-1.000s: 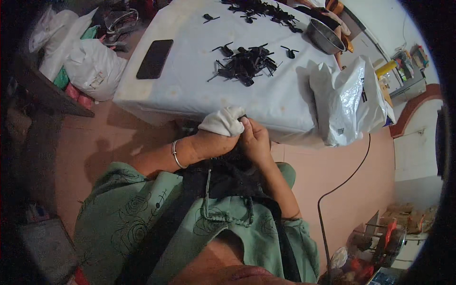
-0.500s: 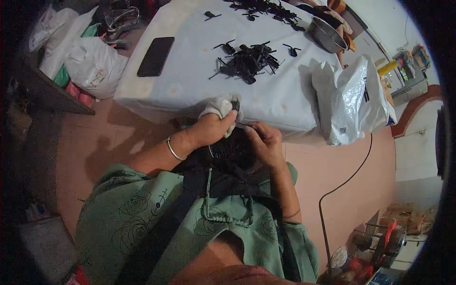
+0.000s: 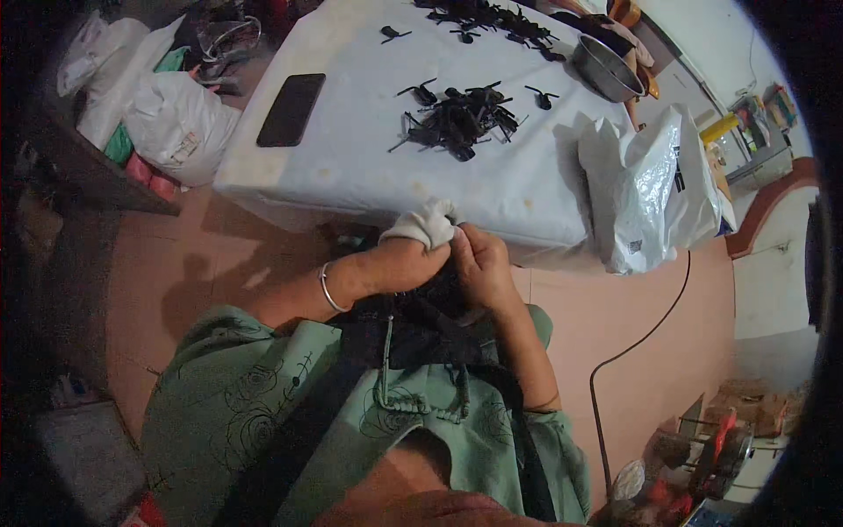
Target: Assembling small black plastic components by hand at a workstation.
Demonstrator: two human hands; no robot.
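A crumpled white cloth (image 3: pixel 426 224) is bunched in the closed fingers of my left hand (image 3: pixel 408 261), just off the table's near edge. A small dark bit shows at the cloth's right side; most of it is hidden. My right hand (image 3: pixel 483 263) is closed in a pinch right against the cloth and the left fingers, and what it pinches is covered. Beyond the hands, a heap of small black parts with thin arms (image 3: pixel 461 121) lies on the white-covered table (image 3: pixel 351 171). Single black parts lie around the heap.
A dark flat phone-like slab (image 3: pixel 291 110) rests at the table's left. More black parts (image 3: pixel 492 19) are piled at the far edge beside a metal bowl (image 3: pixel 608 68). A white plastic bag (image 3: pixel 645 189) stands at the right corner. A black cable (image 3: pixel 637 338) runs along the floor.
My hands have come together: the left turned and shifted right with the cloth, and the right moved slightly up and left against it. The black piece that showed in the cloth is now mostly covered.
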